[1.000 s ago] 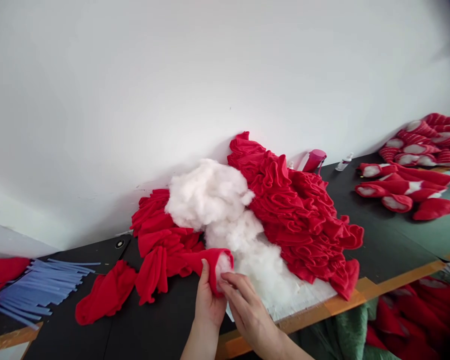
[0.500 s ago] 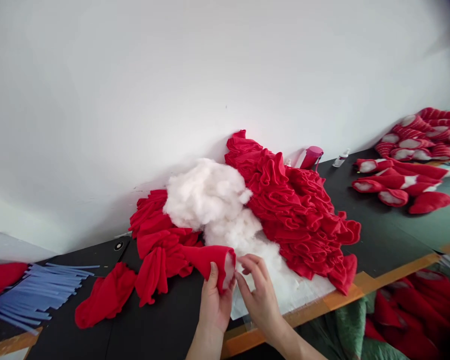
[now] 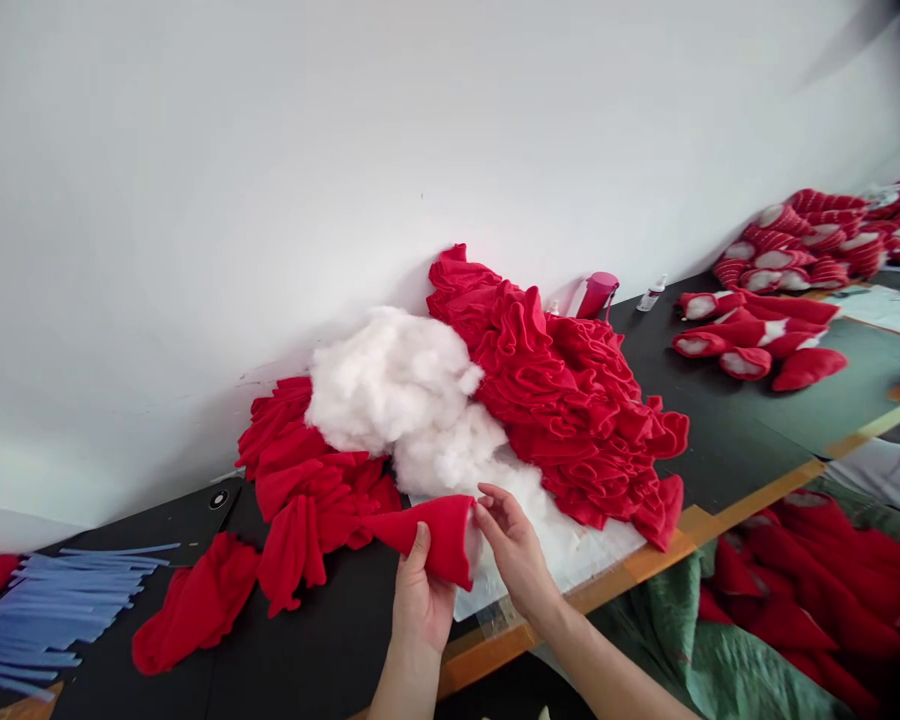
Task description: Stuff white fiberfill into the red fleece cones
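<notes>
A red cone-shaped fabric piece (image 3: 439, 540) lies across my left hand (image 3: 424, 600), which is closed round its underside with the thumb on top. Its wide open end faces right and its narrow end points left. At the upper rim of that end, my right hand (image 3: 514, 545) pinches the cloth between thumb and forefinger, the other fingers loosely curled. White fluffy stuffing (image 3: 390, 375) is heaped just behind my hands, spreading onto a pale sheet (image 3: 607, 562). How much stuffing is inside the cone is hidden.
Red fabric pieces (image 3: 562, 400) are piled right of the stuffing, more (image 3: 300, 510) to its left. Blue strips (image 3: 67, 610) and scissors (image 3: 220, 498) lie left. A small bottle (image 3: 651, 294) and stuffed red pieces (image 3: 757, 340) stand right. A green sack (image 3: 667, 620) hangs below the taped table edge (image 3: 645, 565).
The cone's open end has turned away from me, so less of its inside shows. My right hand has moved up to the rim. The whole view has shifted rightward.
</notes>
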